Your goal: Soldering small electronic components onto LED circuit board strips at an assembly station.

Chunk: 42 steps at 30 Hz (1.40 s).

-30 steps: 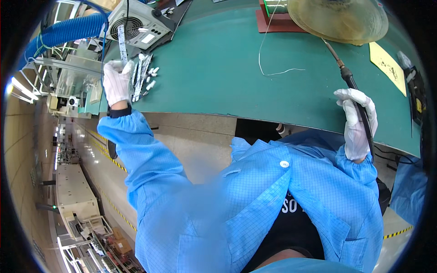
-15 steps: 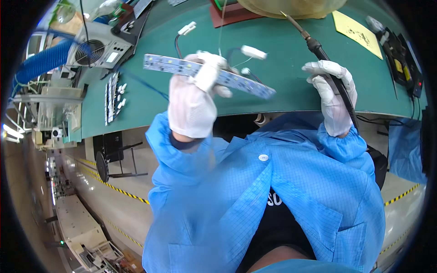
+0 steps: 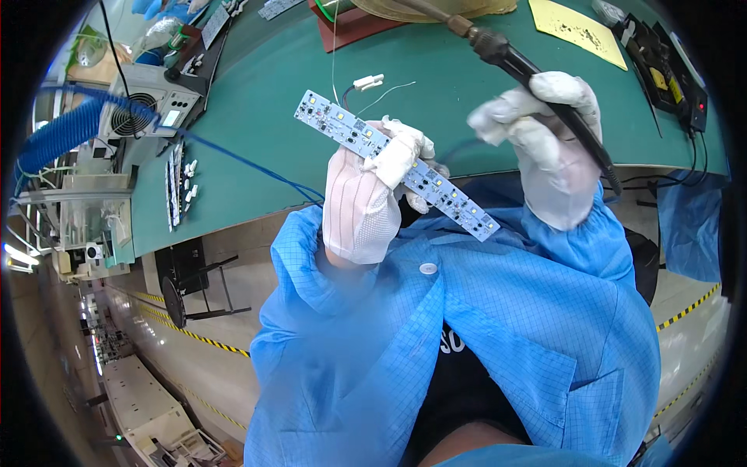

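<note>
- Over the desk's near edge: circuit-board strip, tilted, likely light, stiff, fragile; best held by its edges.
- Left hand: grip closed mid-strip.
- Right hand: grip around soldering iron.

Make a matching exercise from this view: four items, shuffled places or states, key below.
Items
1. circuit board strip
2. soldering iron
3. yellow sheet
4. blue hose

Places or states
A. left of the grey fan unit
B. in the right hand
C. dark-specked, on the green bench
D. in the left hand

Pairs: 1-D, 2-B, 3-C, 4-A
</note>
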Motion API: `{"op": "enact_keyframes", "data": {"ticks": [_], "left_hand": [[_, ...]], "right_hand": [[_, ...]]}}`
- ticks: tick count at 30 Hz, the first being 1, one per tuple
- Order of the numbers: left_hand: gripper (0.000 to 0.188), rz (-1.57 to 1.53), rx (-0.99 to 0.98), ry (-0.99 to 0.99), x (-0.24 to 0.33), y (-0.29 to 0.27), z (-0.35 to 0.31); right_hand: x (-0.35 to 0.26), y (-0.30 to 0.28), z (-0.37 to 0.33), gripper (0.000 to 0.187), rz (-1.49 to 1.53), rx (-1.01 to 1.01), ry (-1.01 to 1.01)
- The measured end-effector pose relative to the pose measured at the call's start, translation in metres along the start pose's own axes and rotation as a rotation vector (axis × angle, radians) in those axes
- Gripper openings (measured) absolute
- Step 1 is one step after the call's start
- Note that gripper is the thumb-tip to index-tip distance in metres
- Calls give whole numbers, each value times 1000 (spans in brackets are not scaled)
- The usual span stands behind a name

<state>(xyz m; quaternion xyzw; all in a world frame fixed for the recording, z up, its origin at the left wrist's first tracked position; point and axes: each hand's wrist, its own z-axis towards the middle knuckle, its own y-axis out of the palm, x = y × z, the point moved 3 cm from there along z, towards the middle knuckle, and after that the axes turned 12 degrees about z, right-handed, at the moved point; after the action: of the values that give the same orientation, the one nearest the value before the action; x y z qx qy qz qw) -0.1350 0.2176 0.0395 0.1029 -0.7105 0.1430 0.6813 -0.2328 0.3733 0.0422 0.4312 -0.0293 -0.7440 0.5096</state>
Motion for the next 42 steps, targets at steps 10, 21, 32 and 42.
{"op": "enact_keyframes", "data": {"ticks": [10, 21, 32, 42], "left_hand": [[18, 159, -107, 144, 8, 0, -22], [24, -102, -176, -265, 6, 9, -29], [26, -733, 148, 137, 2, -40, -15], [26, -565, -149, 214, -2, -35, -18]], "right_hand": [[8, -13, 2, 58, 52, 221, 87], [8, 28, 18, 41, -22, 140, 306], [-27, 10, 15, 57, -491, 148, 36], [9, 31, 1, 74, 5, 70, 227]]}}
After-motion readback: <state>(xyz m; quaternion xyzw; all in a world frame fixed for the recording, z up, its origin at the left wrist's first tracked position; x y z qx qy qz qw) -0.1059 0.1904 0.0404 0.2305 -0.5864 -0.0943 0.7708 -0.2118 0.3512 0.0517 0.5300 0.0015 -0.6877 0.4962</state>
